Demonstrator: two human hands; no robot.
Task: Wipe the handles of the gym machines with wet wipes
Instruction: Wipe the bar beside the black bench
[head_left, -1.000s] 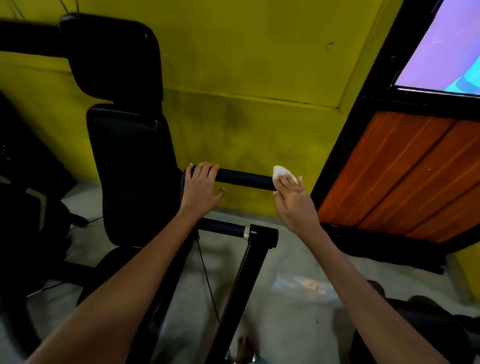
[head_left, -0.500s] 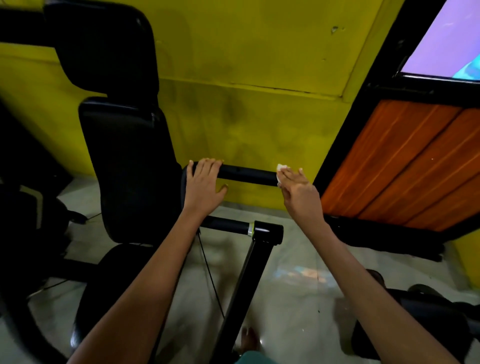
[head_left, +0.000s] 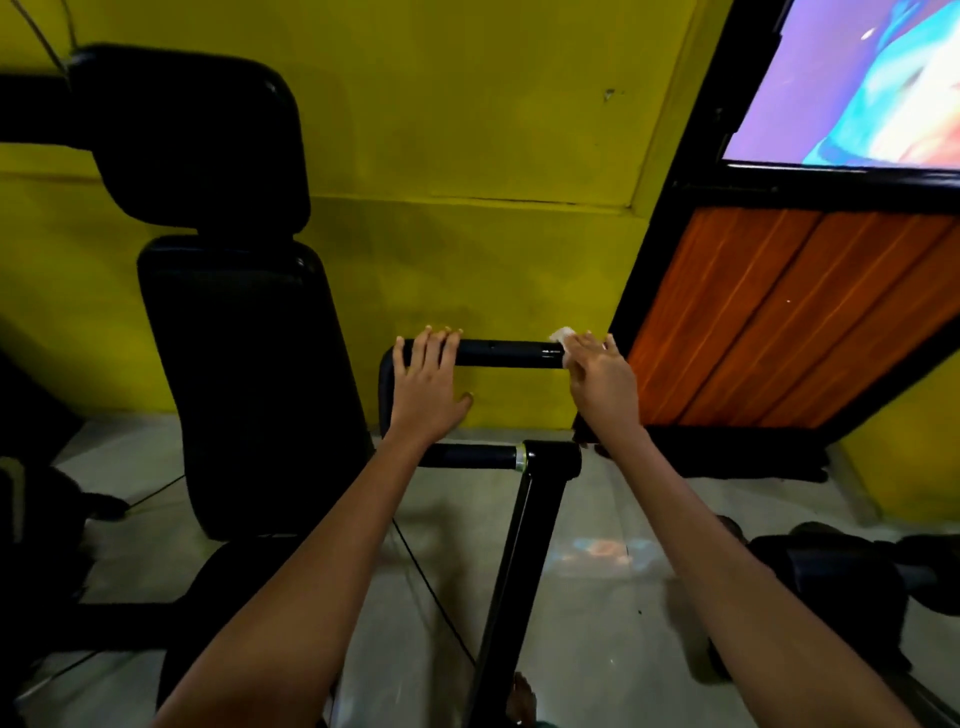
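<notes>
While the left hand (head_left: 427, 385) rests over the bent end of the black horizontal metal handle bar (head_left: 506, 354), its fingers draped across the top of the tube and its thumb spread apart below, the right hand (head_left: 602, 382) sits at the bar's free end. The small white wet wipe (head_left: 562, 335) lies bunched against that free end, pressed there under the right fingertips; only a crumpled corner shows above the fingers, and it is hard to tell whether the thumb pinches it from beneath or the fingers merely press it on. The bare stretch of the bar runs between the two hands. Below the bar a second black grip (head_left: 470, 456) joins the black upright frame post (head_left: 522, 582). Left of the bar stands the black padded backrest (head_left: 244, 384) with a black padded headrest (head_left: 197, 135) above it. Behind the bar is the yellow wall (head_left: 467, 156), and right of the bar's free end stands an orange wooden panel (head_left: 779, 322) in a black frame. Beneath the bar lies the glossy grey floor (head_left: 597, 649).
</notes>
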